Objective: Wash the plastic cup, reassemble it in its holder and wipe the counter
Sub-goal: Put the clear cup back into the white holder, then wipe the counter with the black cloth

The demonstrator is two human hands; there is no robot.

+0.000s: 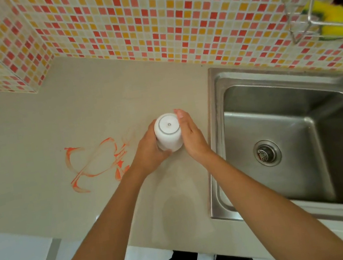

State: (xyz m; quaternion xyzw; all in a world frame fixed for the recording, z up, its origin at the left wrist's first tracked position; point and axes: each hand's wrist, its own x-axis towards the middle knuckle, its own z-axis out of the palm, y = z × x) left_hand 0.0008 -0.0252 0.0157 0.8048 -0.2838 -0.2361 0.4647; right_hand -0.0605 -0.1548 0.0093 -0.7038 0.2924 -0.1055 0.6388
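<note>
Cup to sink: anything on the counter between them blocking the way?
Nothing visible does. The white cup is held bottom-up between the left hand and right hand over bare counter, and the sink lies just right. The orange smear is on the opposite side.

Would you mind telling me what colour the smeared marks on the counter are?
Orange-red smears, seen in the head view, left of the hands.
</note>
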